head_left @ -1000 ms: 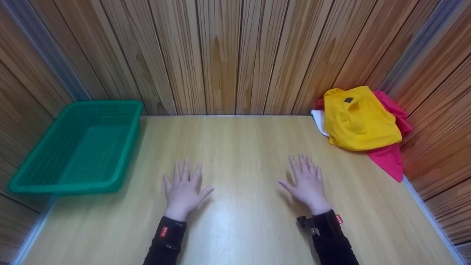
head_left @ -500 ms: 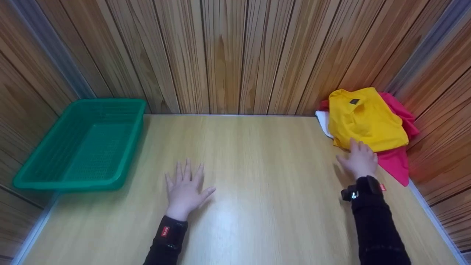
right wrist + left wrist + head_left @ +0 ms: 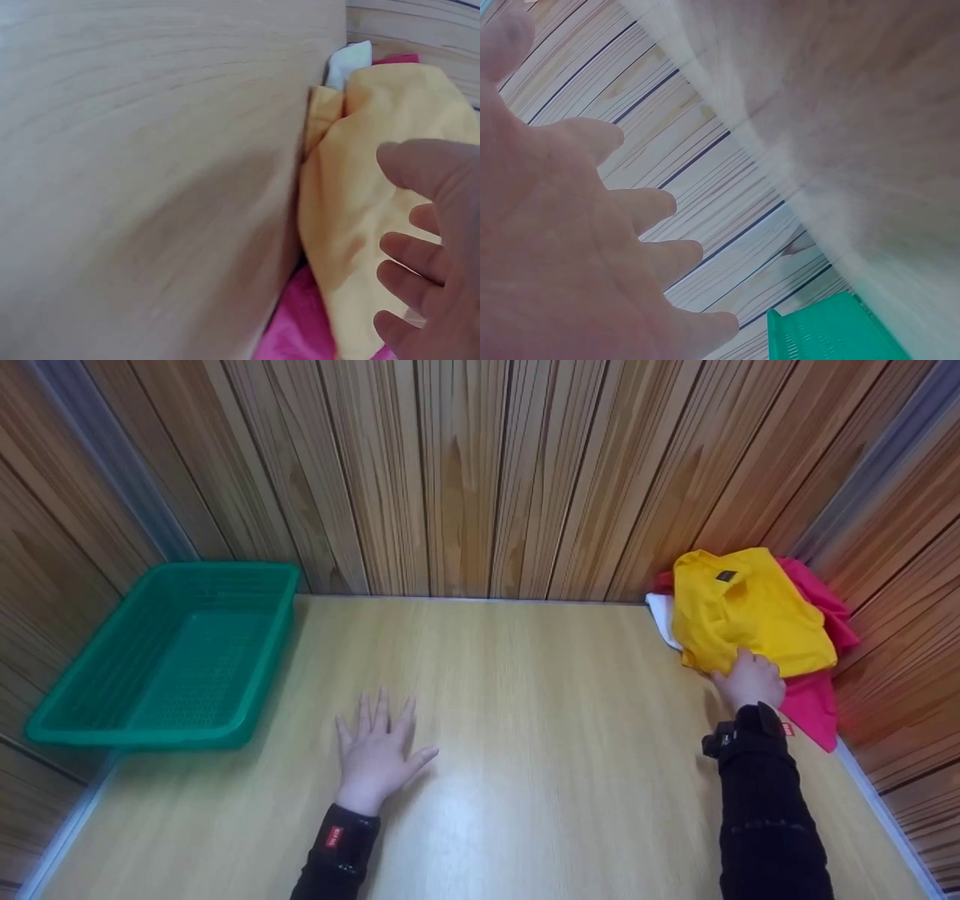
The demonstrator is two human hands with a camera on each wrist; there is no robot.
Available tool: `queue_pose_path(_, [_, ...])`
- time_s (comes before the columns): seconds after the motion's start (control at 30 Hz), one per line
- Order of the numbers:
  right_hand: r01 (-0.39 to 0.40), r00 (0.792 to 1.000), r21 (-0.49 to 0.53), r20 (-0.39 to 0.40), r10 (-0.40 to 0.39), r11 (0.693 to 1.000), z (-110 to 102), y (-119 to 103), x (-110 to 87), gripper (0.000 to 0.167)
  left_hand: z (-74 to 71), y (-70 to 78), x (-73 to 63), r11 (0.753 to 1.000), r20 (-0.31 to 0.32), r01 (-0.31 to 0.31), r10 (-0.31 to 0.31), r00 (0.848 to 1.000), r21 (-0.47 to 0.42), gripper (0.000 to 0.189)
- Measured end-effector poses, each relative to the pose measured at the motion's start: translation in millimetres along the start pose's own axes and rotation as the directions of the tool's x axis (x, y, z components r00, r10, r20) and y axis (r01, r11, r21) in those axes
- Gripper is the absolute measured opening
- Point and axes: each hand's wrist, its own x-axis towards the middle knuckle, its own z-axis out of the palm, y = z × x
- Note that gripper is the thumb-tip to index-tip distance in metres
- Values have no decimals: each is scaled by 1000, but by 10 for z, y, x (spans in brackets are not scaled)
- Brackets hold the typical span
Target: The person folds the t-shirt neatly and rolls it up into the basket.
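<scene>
A yellow shirt (image 3: 750, 615) with a dark neck label lies on top of a clothes pile at the far right. My right hand (image 3: 750, 681) is at its near edge, fingertips overlapping the cloth. In the right wrist view the thumb (image 3: 420, 161) stands apart from the bent fingers (image 3: 412, 255), and no fabric shows pinched between them. Pink cloth (image 3: 810, 701) sticks out beneath the shirt, and a white piece (image 3: 661, 616) shows at its left. My left hand (image 3: 377, 757) is held over the table with fingers spread, holding nothing.
A green plastic basket (image 3: 244, 712) stands at the left of the wooden table (image 3: 510, 720); its corner also appears in the left wrist view. Wood-panelled walls (image 3: 457, 480) close off the back and both sides.
My right hand has moved right and forward from mid-table to the yellow shirt's near edge, its fingers bending. The left hand has stayed in place, still spread.
</scene>
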Motion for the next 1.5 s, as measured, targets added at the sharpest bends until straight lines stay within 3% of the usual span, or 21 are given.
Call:
queue_pose_path(0.27, [-43, 997, -4, 60, 44, 999, 121, 27, -54, 46, 4, 15, 10, 1000, -10, -2, 2, 1000, -5, 85])
queue_pose_path(0.43, [-29, 996, -5, 90, 29, 1000, 251, 43, -62, 40, 3, 13, 15, 1000, -14, -3, 3, 1000, -7, 85])
queue_pose_path(0.63, [-17, 997, -2, 75, 17, 1000, 314, 122, 3, 36, -9, 14, 11, 1000, -4, -2, 2, 1000, -9, 85])
queue_pose_path(0.97, [-145, 988, 58, 61, 141, 988, 334, 115, 21, 46, -3, 35, 0, 1000, -2, -5, 5, 1000, -13, 84])
queue_pose_path(1.27, [-88, 994, -19, 58, 89, 996, 321, 100, 50, 43, 12, 54, 19, 996, 6, -64, 65, 998, -67, 80])
queue_pose_path(1.5, [40, 999, -99, -23, -42, 994, 367, 60, 105, 23, -1, 64, 55, 988, -104, -139, 132, 986, -62, 70])
